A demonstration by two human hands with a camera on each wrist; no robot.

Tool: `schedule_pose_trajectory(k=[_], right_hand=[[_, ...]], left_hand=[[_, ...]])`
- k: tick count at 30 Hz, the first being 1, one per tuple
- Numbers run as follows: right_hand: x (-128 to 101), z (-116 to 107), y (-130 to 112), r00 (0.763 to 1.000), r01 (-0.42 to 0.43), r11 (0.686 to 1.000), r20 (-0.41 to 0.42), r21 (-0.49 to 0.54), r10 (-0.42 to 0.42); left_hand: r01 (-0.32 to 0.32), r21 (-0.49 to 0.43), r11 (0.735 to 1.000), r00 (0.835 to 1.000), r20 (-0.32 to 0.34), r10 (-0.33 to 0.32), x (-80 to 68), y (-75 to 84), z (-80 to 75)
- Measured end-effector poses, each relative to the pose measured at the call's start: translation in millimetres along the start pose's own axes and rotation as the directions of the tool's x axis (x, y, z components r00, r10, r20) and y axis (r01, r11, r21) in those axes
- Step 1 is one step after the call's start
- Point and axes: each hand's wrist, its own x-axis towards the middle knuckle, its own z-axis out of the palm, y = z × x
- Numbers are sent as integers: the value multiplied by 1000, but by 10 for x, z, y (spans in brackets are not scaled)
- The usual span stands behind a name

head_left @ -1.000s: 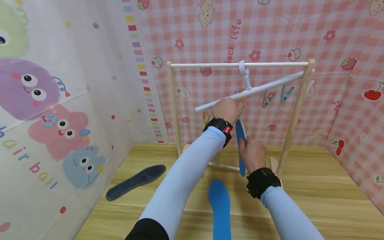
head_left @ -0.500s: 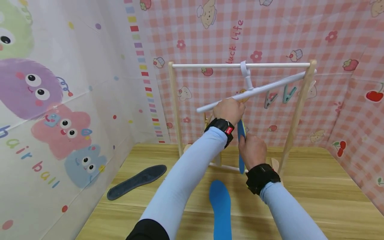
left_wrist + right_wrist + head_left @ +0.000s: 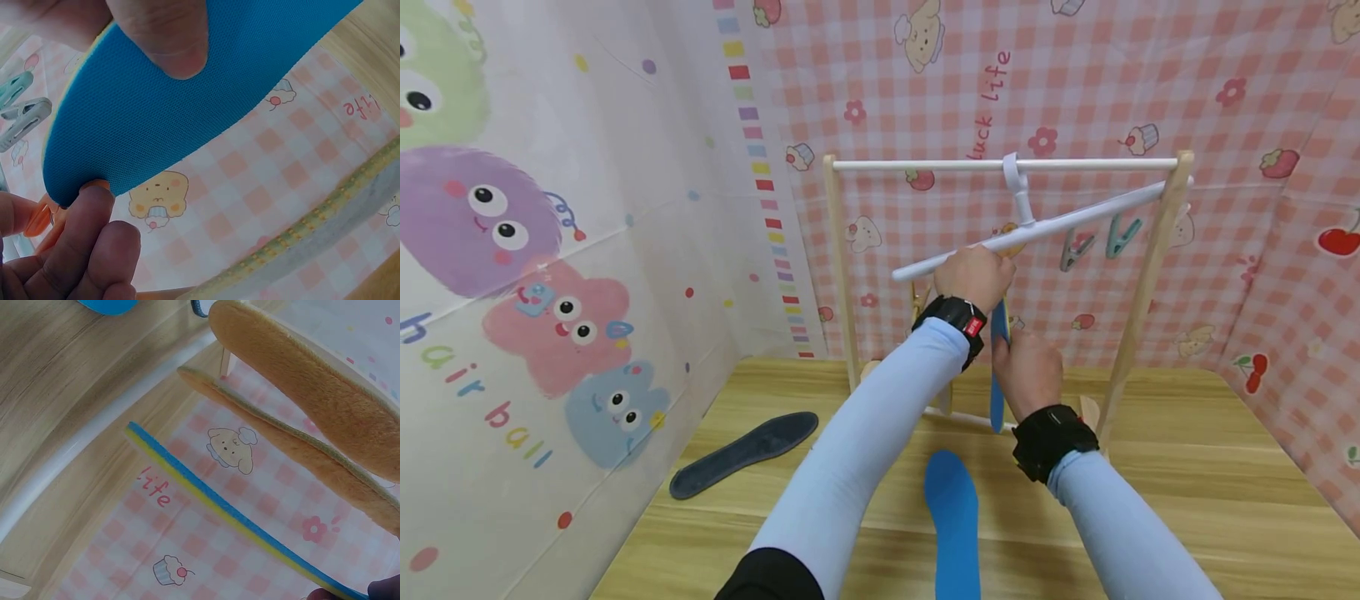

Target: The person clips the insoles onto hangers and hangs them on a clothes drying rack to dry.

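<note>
The blue insole (image 3: 997, 367) hangs long-axis upright, its toe end just under the left hand (image 3: 973, 275) pinching an orange peg (image 3: 44, 215), its middle gripped by the right hand (image 3: 1028, 371) below.

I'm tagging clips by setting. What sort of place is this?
Probably a staged indoor corner for hanging things to dry: cartoon-printed backdrop, small wooden drying rack with clip hanger, and insoles on a wooden floor.

Both arms raised forward, left hand (image 3: 973, 275) above right hand (image 3: 1026, 371), fingers curled, pinching.
</note>
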Motion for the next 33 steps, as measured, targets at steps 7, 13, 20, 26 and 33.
schedule_pose_trajectory(k=[7, 13, 20, 26, 33], right_hand=[[-13, 2, -9, 999, -23, 1000, 34, -10, 23], [-26, 23, -10, 1000, -15, 1000, 20, -1, 15], [-59, 43, 22, 1000, 8, 1000, -5, 17, -8], [-81, 41, 63, 1000, 12, 1000, 19, 18, -13], [-113, 47, 94, 1000, 13, 1000, 24, 27, -13]], left_hand=[[-10, -28, 1000, 1000, -17, 10, -28, -9, -1], [-48, -14, 999, 999, -22, 48, -67, -38, -2], [-90, -18, 996, 996, -32, 89, -140, -118, 25], [-195, -69, 978, 977, -105, 187, -235, -243, 96], [-247, 29, 968, 966, -69, 249, -406, -384, 127]])
